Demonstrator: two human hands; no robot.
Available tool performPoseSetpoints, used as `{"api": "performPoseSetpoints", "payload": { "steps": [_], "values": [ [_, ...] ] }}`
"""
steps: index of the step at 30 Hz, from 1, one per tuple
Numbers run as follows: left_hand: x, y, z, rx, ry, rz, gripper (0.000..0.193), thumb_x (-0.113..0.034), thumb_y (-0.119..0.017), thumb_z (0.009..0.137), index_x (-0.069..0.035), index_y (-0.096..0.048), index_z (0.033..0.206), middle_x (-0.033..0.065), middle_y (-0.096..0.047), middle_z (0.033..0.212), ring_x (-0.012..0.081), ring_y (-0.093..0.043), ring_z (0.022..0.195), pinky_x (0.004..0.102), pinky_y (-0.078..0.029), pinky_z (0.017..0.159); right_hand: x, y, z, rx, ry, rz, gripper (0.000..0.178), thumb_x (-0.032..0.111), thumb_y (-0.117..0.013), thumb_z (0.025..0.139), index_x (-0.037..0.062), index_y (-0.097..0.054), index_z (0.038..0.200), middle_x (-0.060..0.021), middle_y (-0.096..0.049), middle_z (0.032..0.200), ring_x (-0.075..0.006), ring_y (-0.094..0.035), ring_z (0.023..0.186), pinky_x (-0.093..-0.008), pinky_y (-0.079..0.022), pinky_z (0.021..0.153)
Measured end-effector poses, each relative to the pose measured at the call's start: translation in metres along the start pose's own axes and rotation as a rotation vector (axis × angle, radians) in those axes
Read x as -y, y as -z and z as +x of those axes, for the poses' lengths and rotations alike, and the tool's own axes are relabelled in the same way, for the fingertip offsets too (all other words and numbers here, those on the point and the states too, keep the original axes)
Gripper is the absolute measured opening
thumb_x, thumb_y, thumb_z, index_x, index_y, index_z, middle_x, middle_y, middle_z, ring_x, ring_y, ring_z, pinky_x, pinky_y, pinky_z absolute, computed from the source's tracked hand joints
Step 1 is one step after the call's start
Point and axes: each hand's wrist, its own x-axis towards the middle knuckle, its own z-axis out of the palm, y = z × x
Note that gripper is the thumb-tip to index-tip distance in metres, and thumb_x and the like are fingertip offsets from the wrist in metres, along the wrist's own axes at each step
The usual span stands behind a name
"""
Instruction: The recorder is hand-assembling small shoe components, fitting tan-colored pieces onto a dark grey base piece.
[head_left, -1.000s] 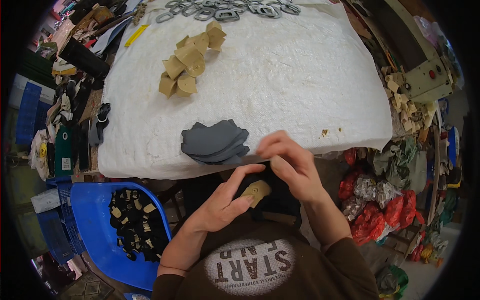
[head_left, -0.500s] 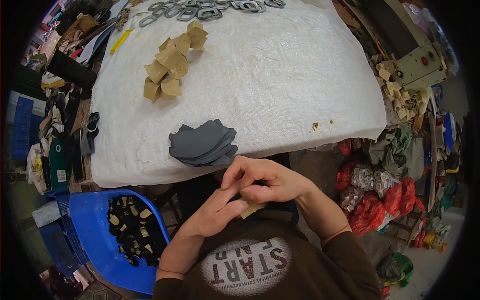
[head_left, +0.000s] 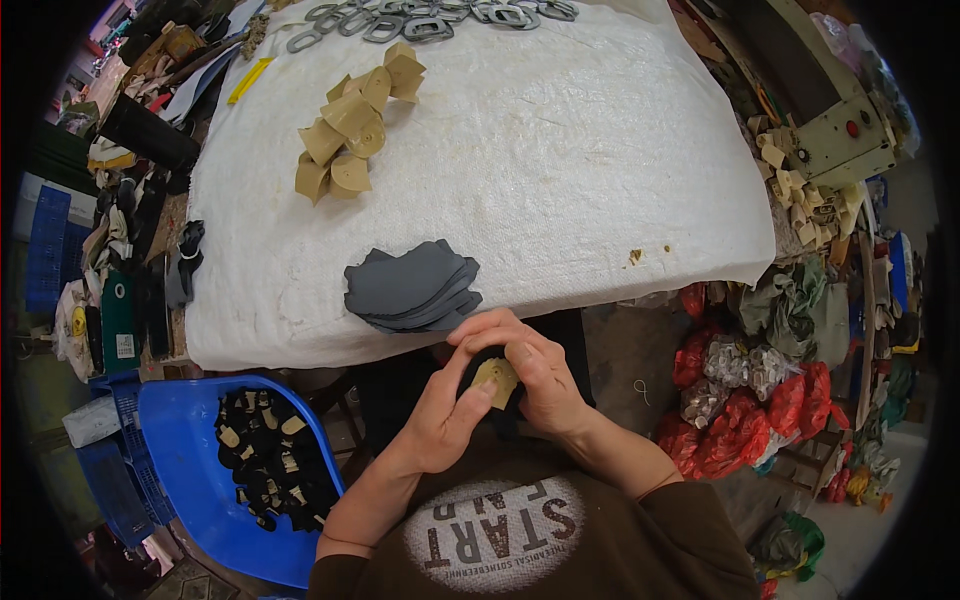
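Observation:
In front of my chest, my left hand (head_left: 438, 418) and my right hand (head_left: 550, 388) close round a small tan curved plastic piece (head_left: 497, 382). Dark material shows along its edge, partly hidden by my fingers. The left thumb presses on the tan face, while the right fingers wrap the far side. Just beyond my hands, a fanned stack of dark grey cut pieces (head_left: 410, 288) lies at the near edge of the white-covered table (head_left: 580, 180). Farther back sits a cluster of similar tan curved pieces (head_left: 350, 115).
Grey oval rings (head_left: 428, 28) line the far table edge, near a yellow strip (head_left: 250, 80). At lower left stands a blue basin (head_left: 170, 450) holding black-and-tan pieces (head_left: 265, 455). Red plastic bags (head_left: 735, 430) lie to the right, below a machine housing (head_left: 845, 140).
Both hands have turned and the right one has opened round the tan piece, whose face and dark edging now show. The view has shifted slightly.

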Motion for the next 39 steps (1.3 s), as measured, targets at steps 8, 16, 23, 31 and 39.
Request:
{"api": "performPoseSetpoints", "payload": {
  "steps": [8, 16, 23, 31, 39],
  "values": [
    [0.024, -0.010, 0.002, -0.128, 0.019, -0.634, 0.045, -0.037, -0.027, 0.099, -0.005, -0.043, 0.126, 0.0059, -0.056, 0.096, 0.0163, -0.055, 0.079, 0.0281, -0.045, 0.065, 0.006, 0.007, 0.002, 0.097, -0.129, -0.184, 0.045, 0.034, -0.033, 0.099, -0.0010, -0.060, 0.108, -0.0177, -0.050, 0.122, -0.0207, -0.054, 0.101, -0.0290, -0.048, 0.080],
    [0.028, -0.020, 0.003, -0.326, -0.097, -0.560, 0.045, -0.041, -0.025, 0.099, -0.007, -0.046, 0.119, 0.0048, -0.054, 0.104, 0.0139, -0.054, 0.087, 0.0291, -0.046, 0.072, -0.005, -0.003, -0.016, 0.014, -0.275, -0.003, 0.042, 0.032, -0.035, 0.100, 0.0031, -0.048, 0.128, -0.0102, -0.050, 0.124, -0.0172, -0.055, 0.094, -0.0267, -0.047, 0.075],
    [0.028, -0.019, 0.005, -0.371, -0.272, -0.235, 0.041, -0.036, -0.038, 0.096, -0.003, -0.044, 0.118, 0.0062, -0.050, 0.107, 0.0113, -0.051, 0.097, 0.0265, -0.043, 0.084, -0.006, -0.025, -0.011, -0.075, 0.108, -0.344, 0.031, 0.017, -0.039, 0.097, -0.0012, -0.049, 0.120, -0.0165, -0.054, 0.115, -0.0273, -0.055, 0.102, -0.0345, -0.043, 0.089],
    [0.026, -0.006, -0.004, -0.278, -0.190, -0.387, 0.044, -0.034, -0.052, 0.094, -0.005, -0.038, 0.125, 0.0029, -0.050, 0.101, 0.0076, -0.049, 0.085, 0.0204, -0.043, 0.073, -0.005, -0.013, 0.000, 0.058, 0.023, -0.277, 0.031, 0.020, -0.042, 0.097, -0.0003, -0.051, 0.118, -0.0181, -0.055, 0.111, -0.0281, -0.055, 0.097, -0.0341, -0.044, 0.085],
    [0.055, 0.051, -0.052, -0.923, -0.305, 0.385, 0.039, -0.032, -0.035, 0.098, 0.000, -0.047, 0.117, 0.0095, -0.052, 0.101, 0.0154, -0.050, 0.092, 0.0297, -0.043, 0.081, 0.003, 0.006, 0.046, 0.064, 0.309, -0.933, 0.027, 0.002, -0.065, 0.077, 0.0047, -0.059, 0.103, -0.0100, -0.057, 0.108, -0.0291, -0.050, 0.097, -0.0375, -0.039, 0.085]
  ]
}}
